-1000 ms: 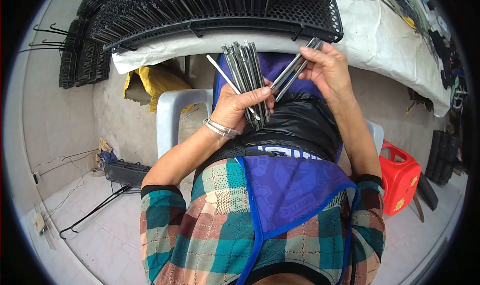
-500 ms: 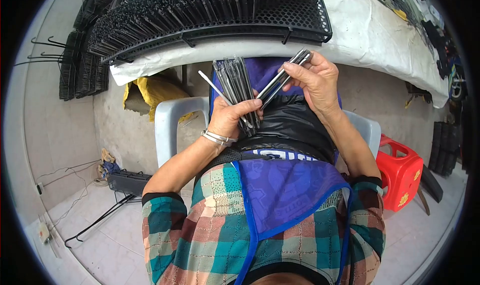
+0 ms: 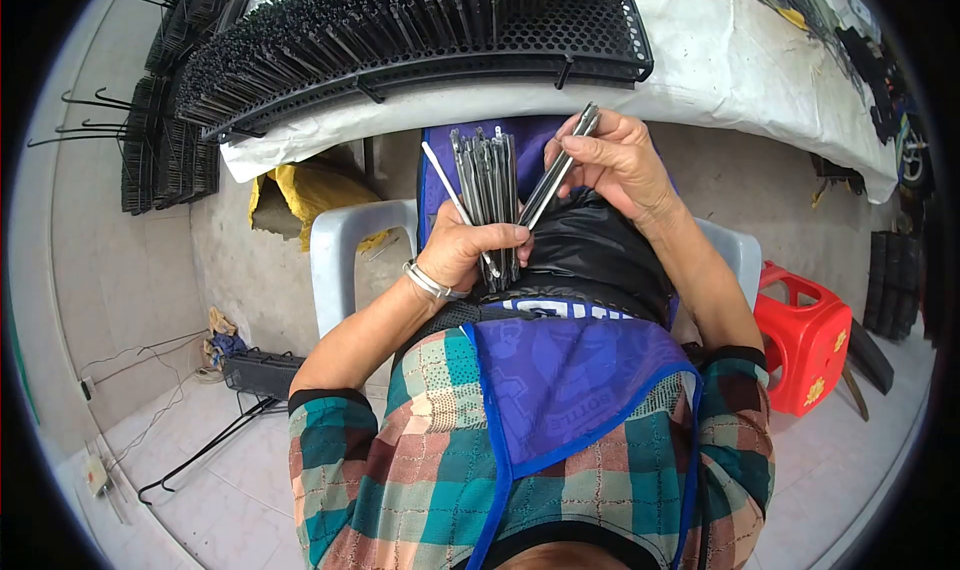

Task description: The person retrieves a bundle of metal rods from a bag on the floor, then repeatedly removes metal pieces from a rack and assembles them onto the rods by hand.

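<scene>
Dark strips held in two bundles above the lap. The left hand (image 3: 458,252) has thumb and fingers clamped around the larger bundle (image 3: 486,185), whose long axis runs nearly straight away from the body, upper ends toward the black rack (image 3: 600,48). A pale rod (image 3: 446,182), gripped with it, leans out to the left. The right hand (image 3: 617,165) pinches the smaller bundle (image 3: 556,178) near its upper end; its axis slants up and right, lower ends at the left thumb. Lettering: white block characters cross the waist of the purple apron (image 3: 575,385), cut by a fold; the faint bib print is probably a word, but too creased to read surely. Compared with one second earlier, the smaller bundle's strips, then parted by a gap, lie together, and the larger bundle stands straighter.
</scene>
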`<state>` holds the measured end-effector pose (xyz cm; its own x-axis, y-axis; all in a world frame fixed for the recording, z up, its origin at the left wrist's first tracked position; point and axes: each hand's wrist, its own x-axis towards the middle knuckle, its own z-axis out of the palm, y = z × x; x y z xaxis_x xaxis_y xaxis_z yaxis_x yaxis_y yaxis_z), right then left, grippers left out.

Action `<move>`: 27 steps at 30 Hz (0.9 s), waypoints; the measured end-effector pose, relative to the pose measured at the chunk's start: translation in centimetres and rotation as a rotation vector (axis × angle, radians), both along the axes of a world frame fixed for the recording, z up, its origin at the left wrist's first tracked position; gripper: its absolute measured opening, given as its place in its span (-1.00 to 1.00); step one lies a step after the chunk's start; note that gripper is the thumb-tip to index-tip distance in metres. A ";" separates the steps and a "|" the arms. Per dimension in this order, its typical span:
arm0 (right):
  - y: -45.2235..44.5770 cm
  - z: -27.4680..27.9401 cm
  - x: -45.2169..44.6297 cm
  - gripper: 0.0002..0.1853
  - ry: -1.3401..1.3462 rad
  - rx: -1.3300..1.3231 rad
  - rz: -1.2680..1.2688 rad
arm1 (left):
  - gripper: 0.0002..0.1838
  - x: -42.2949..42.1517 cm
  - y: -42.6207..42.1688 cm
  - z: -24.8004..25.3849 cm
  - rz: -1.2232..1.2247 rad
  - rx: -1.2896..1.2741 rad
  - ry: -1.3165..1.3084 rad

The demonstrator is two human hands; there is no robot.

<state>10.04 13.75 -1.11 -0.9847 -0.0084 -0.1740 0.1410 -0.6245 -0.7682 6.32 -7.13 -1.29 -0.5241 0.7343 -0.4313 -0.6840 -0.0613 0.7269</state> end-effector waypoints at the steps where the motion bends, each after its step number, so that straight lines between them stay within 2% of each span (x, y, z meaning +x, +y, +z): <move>1: 0.1 0.5 -0.1 -0.88 -0.010 0.014 0.015 | -0.78 0.1 0.0 0.1 0.011 -0.028 0.020; 6: 0.3 0.6 0.1 -0.87 0.014 0.195 0.012 | -0.79 0.3 0.2 0.4 0.070 -0.112 0.088; 18: 0.6 0.0 0.6 -0.81 0.082 0.122 0.019 | -0.76 0.2 0.2 0.6 0.063 -0.115 0.137; 27: 0.8 1.0 1.2 -0.84 -0.051 0.184 -0.003 | -0.71 0.5 0.2 0.4 0.097 -0.157 0.155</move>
<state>11.28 14.56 -0.12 -0.9745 0.0313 -0.2224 0.1813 -0.4747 -0.8612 6.79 -6.90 -0.86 -0.6580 0.6075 -0.4450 -0.5597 0.0008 0.8287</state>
